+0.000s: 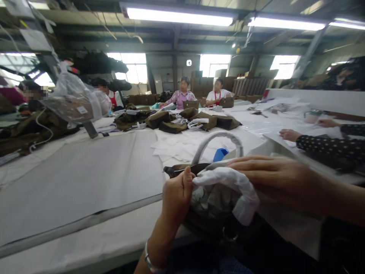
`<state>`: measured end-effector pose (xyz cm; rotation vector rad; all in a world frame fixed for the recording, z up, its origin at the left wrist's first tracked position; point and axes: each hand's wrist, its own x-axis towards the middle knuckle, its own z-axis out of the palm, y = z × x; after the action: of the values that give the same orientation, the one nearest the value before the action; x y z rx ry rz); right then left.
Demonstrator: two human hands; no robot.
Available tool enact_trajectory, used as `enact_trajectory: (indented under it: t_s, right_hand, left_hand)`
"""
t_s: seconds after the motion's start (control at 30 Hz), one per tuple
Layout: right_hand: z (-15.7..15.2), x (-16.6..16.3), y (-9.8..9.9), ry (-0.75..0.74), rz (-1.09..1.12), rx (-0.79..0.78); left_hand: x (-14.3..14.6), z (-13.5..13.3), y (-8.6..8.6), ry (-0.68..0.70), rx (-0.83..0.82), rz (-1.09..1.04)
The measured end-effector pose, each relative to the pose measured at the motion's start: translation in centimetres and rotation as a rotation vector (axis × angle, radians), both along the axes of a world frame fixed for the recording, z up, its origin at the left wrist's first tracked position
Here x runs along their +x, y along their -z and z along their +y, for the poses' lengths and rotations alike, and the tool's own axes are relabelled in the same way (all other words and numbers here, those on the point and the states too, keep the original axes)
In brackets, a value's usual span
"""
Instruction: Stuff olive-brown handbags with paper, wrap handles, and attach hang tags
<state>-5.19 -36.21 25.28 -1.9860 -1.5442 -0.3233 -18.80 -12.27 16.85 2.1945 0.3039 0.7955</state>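
Observation:
A dark handbag (209, 224) rests at the table's front edge, close to my body. Two arched handles stand from it: a far handle (203, 142) in pale wrapping, and a near handle (225, 175) covered in white paper. My left hand (177, 194) grips the bag's left rim near the zipper end, thumb pointing up. Across the right side of the bag's top lies my right hand (270, 179), its fingers stretched out flat; its fingertips are partly hidden behind the near handle. A metal ring (229, 234) shows on the bag's shadowed front.
Brown bags (168, 120) are piled across the table. White sheets (176, 146) and a blue object (220, 154) lie beyond my bag. A clear plastic bag (76, 97) hangs at left. A co-worker's hands (291, 135) reach in from the right; other people sit behind.

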Motion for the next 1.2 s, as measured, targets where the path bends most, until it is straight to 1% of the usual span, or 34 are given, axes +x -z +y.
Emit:
enact_trajectory:
  t_s: [0.03,0.07,0.1,0.13,0.17,0.2,0.23,0.3,0.33,0.37,0.4,0.43,0.5,0.53,0.57,0.6,0.63,0.7,0.73,0.77,0.8,0.83,0.87,0.97,1.0,1.03,1.07,1.13,1.2]
  right_hand:
    - [-2.1,0.0,-0.1,0.037,-0.133,0.02]
    - [-4.2,-0.1,0.3,0.121,-0.262,0.043]
    - [-6.3,-0.3,1.2,0.248,-0.351,0.063]
    - [-8.3,-0.5,2.4,0.409,-0.365,0.066]
    - [-10.0,-0.8,3.9,0.529,-0.284,0.051]
    - [-11.2,-1.0,5.6,0.615,-0.139,-0.002]
    - [-12.0,-1.2,7.2,0.645,0.048,-0.06]
    - [-12.3,-1.5,9.5,0.586,0.378,-0.112]
    - [-11.8,-1.6,10.0,0.533,0.492,-0.102]
    - [-11.1,-1.6,10.1,0.487,0.569,-0.064]
    - [-10.2,-1.7,9.9,0.457,0.621,-0.011]
    - [-9.1,-1.9,9.5,0.452,0.657,0.059]
    - [-7.0,-2.5,8.3,0.443,0.731,0.213]
    - [-6.0,-3.0,7.7,0.403,0.766,0.288]
    - [-5.0,-3.6,7.1,0.333,0.798,0.339]
    - [-4.1,-4.3,6.6,0.23,0.824,0.368]
    - [-3.4,-4.9,6.0,0.106,0.843,0.359]
    - [-2.5,-6.0,5.1,-0.129,0.854,0.285]
    - [-2.3,-6.2,4.8,-0.216,0.837,0.241]
    - [-2.4,-6.2,4.7,-0.264,0.81,0.22]
    - [-2.5,-5.9,4.8,-0.26,0.776,0.231]
    - [-2.7,-5.4,5.2,-0.192,0.739,0.28]
    - [-3.0,-4.6,5.9,-0.067,0.699,0.364]
    - [-3.2,-1.3,8.7,0.405,0.613,0.669]
    - [-3.0,-0.1,9.5,0.49,0.652,0.709]
    - [-2.8,0.9,10.1,0.502,0.758,0.712]
    - [-2.4,1.6,10.4,0.442,0.896,0.693]
    - [-1.6,1.9,9.9,0.184,1.158,0.654]
    - [-0.7,0.7,8.3,-0.058,1.266,0.675]
  left_hand:
    - [0.1,0.3,-0.5,0.001,0.047,0.072]
    - [0.2,0.5,-1.1,0.02,0.092,0.128]
    - [0.4,0.6,-1.8,0.058,0.122,0.168]
    - [0.5,0.6,-2.5,0.119,0.127,0.193]
    - [0.7,0.6,-3.3,0.205,0.098,0.207]
    - [0.9,0.5,-4.1,0.311,0.041,0.221]
    - [1.1,0.5,-4.9,0.428,-0.039,0.241]
    - [1.7,0.1,-6.3,0.663,-0.213,0.343]
    - [2.0,-0.1,-6.9,0.748,-0.275,0.402]
    - [2.3,-0.5,-7.4,0.799,-0.302,0.444]
    - [2.4,-1.1,-7.7,0.824,-0.293,0.461]
    - [2.5,-1.7,-7.9,0.829,-0.25,0.449]
    - [2.3,-3.2,-7.4,0.816,-0.077,0.369]
    - [2.1,-4.0,-6.9,0.807,0.027,0.34]
    - [1.9,-4.8,-6.1,0.787,0.123,0.317]
    - [1.8,-5.4,-5.2,0.742,0.205,0.289]
    - [1.7,-5.9,-4.3,0.671,0.26,0.246]
    - [1.8,-6.2,-2.6,0.489,0.305,0.114]
    - [1.9,-6.1,-2.0,0.406,0.315,0.044]
    - [2.0,-5.7,-1.7,0.344,0.326,-0.019]
    - [2.0,-5.3,-1.5,0.303,0.334,-0.071]
    - [2.1,-4.7,-1.5,0.281,0.334,-0.106]
    - [2.1,-4.1,-1.5,0.263,0.326,-0.128]
    - [2.4,-2.5,-1.9,0.202,0.351,-0.187]
    - [2.6,-2.1,-2.0,0.186,0.396,-0.212]
    - [2.8,-1.9,-2.0,0.176,0.461,-0.247]
    - [3.0,-1.8,-1.9,0.166,0.54,-0.289]
    - [3.2,-2.1,-1.7,0.14,0.69,-0.344]
    - [3.3,-2.8,-1.2,0.151,0.778,-0.362]
